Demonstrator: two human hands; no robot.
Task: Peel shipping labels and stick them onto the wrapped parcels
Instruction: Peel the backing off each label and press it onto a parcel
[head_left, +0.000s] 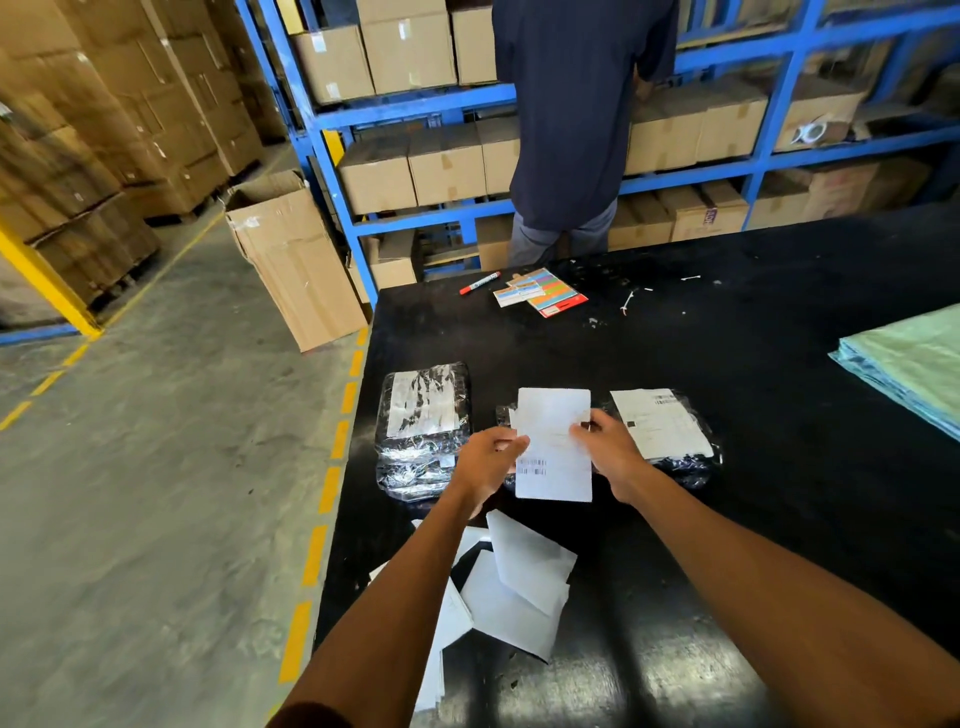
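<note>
A white shipping label sheet (554, 447) with barcodes near its lower left is held up over the black table (727, 364). My left hand (488, 462) pinches its left edge and my right hand (610, 449) pinches its right edge. Behind the sheet lies a plastic-wrapped parcel, mostly hidden. To the left sits a stack of wrapped parcels (423, 431) with a label on top. On the right, another wrapped parcel (670, 436) carries a white label.
Loose white backing sheets (519, 587) lie near the table's front edge. A red marker (480, 282) and coloured cards (545, 292) lie at the far side. A green stack (914, 364) sits at the right. A person stands at blue shelving (571, 130). An open carton (291, 254) stands on the floor.
</note>
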